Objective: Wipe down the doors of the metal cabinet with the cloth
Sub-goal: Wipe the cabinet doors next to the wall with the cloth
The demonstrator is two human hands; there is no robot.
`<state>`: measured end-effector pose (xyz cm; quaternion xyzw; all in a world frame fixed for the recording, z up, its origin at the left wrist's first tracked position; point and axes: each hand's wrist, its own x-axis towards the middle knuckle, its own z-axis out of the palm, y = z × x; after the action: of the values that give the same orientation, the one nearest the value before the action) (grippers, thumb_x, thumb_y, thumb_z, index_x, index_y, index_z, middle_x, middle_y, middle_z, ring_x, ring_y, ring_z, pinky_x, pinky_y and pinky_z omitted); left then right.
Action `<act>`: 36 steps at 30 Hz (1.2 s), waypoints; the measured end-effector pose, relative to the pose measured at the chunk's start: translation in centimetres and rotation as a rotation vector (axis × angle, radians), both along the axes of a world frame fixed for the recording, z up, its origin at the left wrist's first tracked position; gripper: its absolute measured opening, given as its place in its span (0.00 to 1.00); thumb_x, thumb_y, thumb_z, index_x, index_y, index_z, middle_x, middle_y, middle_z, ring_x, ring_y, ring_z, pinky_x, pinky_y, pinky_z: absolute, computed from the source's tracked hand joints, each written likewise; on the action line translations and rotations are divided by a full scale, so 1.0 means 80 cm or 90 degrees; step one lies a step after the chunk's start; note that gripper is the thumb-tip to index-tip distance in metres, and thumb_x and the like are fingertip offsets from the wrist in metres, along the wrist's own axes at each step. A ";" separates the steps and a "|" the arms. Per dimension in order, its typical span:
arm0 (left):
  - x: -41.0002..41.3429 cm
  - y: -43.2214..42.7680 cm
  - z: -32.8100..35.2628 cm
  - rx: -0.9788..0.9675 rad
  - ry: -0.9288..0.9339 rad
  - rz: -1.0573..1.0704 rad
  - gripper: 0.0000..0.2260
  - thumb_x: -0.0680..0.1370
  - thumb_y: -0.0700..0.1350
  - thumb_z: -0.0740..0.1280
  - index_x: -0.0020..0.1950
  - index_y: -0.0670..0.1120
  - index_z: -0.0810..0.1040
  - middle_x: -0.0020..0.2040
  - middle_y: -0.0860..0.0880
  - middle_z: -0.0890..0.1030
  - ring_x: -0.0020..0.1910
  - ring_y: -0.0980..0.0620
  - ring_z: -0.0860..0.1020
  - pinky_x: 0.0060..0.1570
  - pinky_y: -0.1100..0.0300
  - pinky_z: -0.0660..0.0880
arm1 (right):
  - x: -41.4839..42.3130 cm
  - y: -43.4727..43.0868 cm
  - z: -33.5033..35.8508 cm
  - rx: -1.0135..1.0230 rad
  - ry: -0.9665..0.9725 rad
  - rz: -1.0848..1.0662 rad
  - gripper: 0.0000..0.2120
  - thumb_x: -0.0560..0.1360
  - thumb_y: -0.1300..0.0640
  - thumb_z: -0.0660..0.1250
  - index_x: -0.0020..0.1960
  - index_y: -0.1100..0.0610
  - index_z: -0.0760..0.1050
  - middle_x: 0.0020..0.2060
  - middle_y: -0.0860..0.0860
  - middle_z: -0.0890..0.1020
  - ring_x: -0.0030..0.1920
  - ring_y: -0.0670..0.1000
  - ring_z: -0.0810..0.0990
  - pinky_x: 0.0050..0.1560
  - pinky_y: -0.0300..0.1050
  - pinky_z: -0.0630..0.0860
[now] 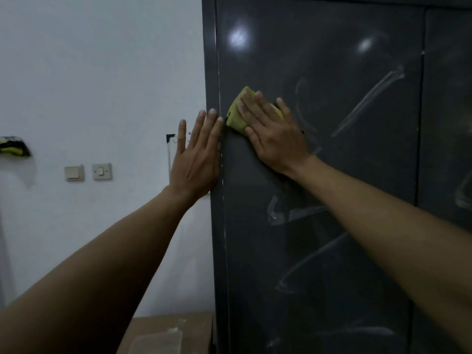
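Note:
A dark grey metal cabinet (332, 175) fills the right half of the view, its left door (344, 60) marked with pale streaks. A folded yellow-green cloth (236, 116) lies flat against that door near its left edge. My right hand (273, 134) presses the cloth to the door with straight, spread fingers. My left hand (196, 154) rests flat with straight fingers on the cabinet's left side edge, just left of the cloth. A second door (447, 123) shows at the far right.
A white wall (102, 72) stands left of the cabinet with two light switches (88, 171) on it. A dark and yellow object (14, 146) hangs at the far left. A brown surface (168, 330) with a pale sheet sits low beside the cabinet.

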<state>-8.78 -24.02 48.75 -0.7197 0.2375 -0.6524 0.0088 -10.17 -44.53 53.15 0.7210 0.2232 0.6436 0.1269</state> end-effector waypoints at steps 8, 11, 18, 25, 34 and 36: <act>-0.006 0.013 -0.043 0.051 0.022 -0.018 0.21 0.84 0.44 0.51 0.77 0.40 0.60 0.77 0.42 0.59 0.77 0.45 0.56 0.74 0.38 0.50 | 0.004 -0.009 -0.068 -0.087 -0.013 -0.021 0.23 0.84 0.51 0.52 0.77 0.54 0.58 0.76 0.52 0.61 0.77 0.54 0.57 0.74 0.59 0.57; -0.007 0.008 -0.046 0.058 0.020 -0.010 0.22 0.84 0.45 0.50 0.77 0.40 0.60 0.77 0.43 0.59 0.77 0.44 0.55 0.75 0.39 0.48 | 0.003 -0.004 -0.071 -0.024 -0.024 -0.011 0.23 0.83 0.52 0.53 0.77 0.55 0.59 0.76 0.52 0.62 0.77 0.54 0.58 0.74 0.60 0.58; -0.004 0.007 -0.063 0.099 0.001 -0.008 0.23 0.82 0.45 0.51 0.76 0.39 0.60 0.77 0.40 0.60 0.76 0.43 0.58 0.73 0.39 0.49 | 0.007 -0.016 -0.128 -0.182 -0.032 0.013 0.22 0.84 0.52 0.54 0.77 0.54 0.61 0.75 0.52 0.63 0.76 0.54 0.60 0.73 0.61 0.60; -0.002 0.009 -0.067 0.124 -0.011 0.026 0.22 0.83 0.45 0.52 0.77 0.40 0.59 0.77 0.40 0.60 0.77 0.43 0.57 0.74 0.40 0.50 | 0.008 -0.006 -0.158 -0.061 -0.031 0.031 0.22 0.83 0.52 0.54 0.77 0.54 0.60 0.76 0.51 0.63 0.77 0.54 0.58 0.73 0.62 0.59; -0.008 0.004 -0.065 0.242 -0.019 0.050 0.22 0.85 0.48 0.51 0.77 0.41 0.60 0.77 0.41 0.60 0.76 0.41 0.57 0.74 0.40 0.52 | 0.004 -0.009 -0.218 -0.158 -0.005 0.059 0.22 0.83 0.52 0.57 0.76 0.53 0.63 0.74 0.51 0.65 0.75 0.53 0.62 0.71 0.62 0.62; -0.009 -0.001 -0.058 0.283 -0.010 0.043 0.22 0.85 0.49 0.51 0.77 0.42 0.59 0.77 0.40 0.59 0.76 0.41 0.57 0.74 0.41 0.52 | 0.003 0.000 -0.238 -0.122 0.009 0.078 0.22 0.82 0.53 0.58 0.75 0.53 0.64 0.74 0.51 0.66 0.75 0.54 0.62 0.71 0.62 0.62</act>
<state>-9.52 -24.12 44.13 -0.7026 0.3515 -0.5885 0.1908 -9.93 -44.55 34.13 0.6953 0.3282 0.6204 0.1545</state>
